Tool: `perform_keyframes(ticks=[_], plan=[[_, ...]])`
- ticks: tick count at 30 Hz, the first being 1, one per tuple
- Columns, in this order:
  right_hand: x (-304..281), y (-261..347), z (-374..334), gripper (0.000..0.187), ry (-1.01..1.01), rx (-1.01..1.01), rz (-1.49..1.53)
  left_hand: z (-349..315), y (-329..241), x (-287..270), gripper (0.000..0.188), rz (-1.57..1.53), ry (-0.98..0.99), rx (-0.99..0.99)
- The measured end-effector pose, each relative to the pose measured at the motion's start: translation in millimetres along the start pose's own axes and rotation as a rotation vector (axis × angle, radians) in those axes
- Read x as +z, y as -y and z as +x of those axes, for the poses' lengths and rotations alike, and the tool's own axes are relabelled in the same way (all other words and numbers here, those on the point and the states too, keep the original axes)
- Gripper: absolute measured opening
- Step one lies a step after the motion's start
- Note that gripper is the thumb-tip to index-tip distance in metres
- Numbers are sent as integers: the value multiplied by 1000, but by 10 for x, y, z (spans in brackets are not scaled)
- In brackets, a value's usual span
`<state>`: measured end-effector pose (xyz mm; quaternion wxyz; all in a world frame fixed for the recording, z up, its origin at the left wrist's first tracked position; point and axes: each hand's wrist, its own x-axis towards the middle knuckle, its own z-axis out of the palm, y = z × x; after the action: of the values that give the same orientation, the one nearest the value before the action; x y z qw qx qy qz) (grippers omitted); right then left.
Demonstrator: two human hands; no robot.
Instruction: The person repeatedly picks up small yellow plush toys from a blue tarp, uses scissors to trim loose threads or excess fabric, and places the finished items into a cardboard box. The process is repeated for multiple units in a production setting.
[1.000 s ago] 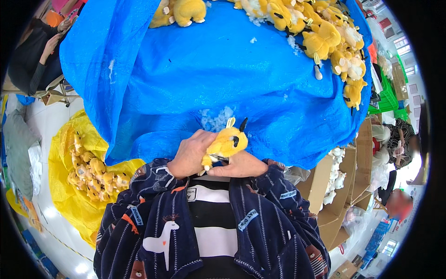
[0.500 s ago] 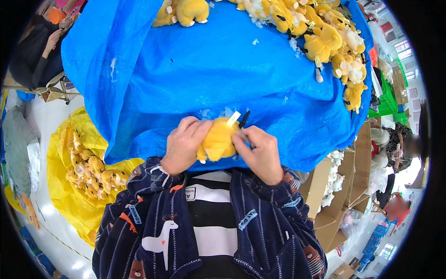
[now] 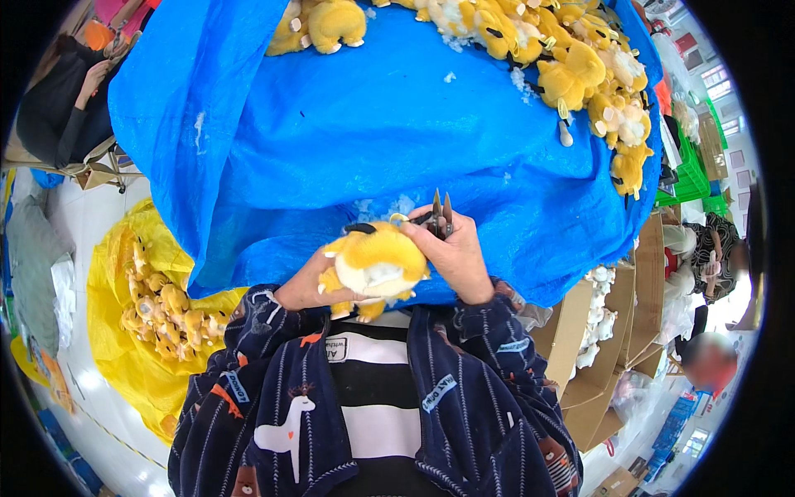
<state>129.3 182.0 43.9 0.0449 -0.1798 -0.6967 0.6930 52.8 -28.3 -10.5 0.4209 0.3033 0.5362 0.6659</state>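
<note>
A yellow plush toy [image 3: 397, 245] with a pale, white-fluffed middle is held just in front of my body, its small feet downward. My left hand [image 3: 305, 278] grips it from behind and the left, most of its fingers hidden by the toy. My right hand [image 3: 460, 261] has small thread snips [image 3: 441, 215] in its grasp, their two pointed blades sticking up and slightly apart. That hand's thumb and forefinger meet the toy's upper right edge, by a small pale loop or tag. A black strip lies across the toy's top.
A blue tarp [image 3: 348, 124] spreads ahead, with more yellow plush toys [image 3: 571, 74] heaped at its far right. To the left, a yellow sack [image 3: 108, 298] holds several toys. Cardboard boxes [image 3: 638, 290] with white plush pieces stand right. Other people sit far left and right.
The plush toy has been turned, so its pale middle now shows. My left hand has slid behind it. The snips' blades now point up from my right hand.
</note>
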Motion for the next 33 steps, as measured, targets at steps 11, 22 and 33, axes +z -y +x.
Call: perform_keyframes(ticks=[11, 22, 33], plan=[[-476, -244, 154, 40, -287, -269, -353, 60, -82, 9, 52, -80, -17, -73], [27, 205, 226, 21, 178, -442, -597, 30, -125, 28, 48, 485, 62, -8], [-242, -12, 167, 26, -185, -81, 24, 141, -204, 18, 52, -141, -138, -70]])
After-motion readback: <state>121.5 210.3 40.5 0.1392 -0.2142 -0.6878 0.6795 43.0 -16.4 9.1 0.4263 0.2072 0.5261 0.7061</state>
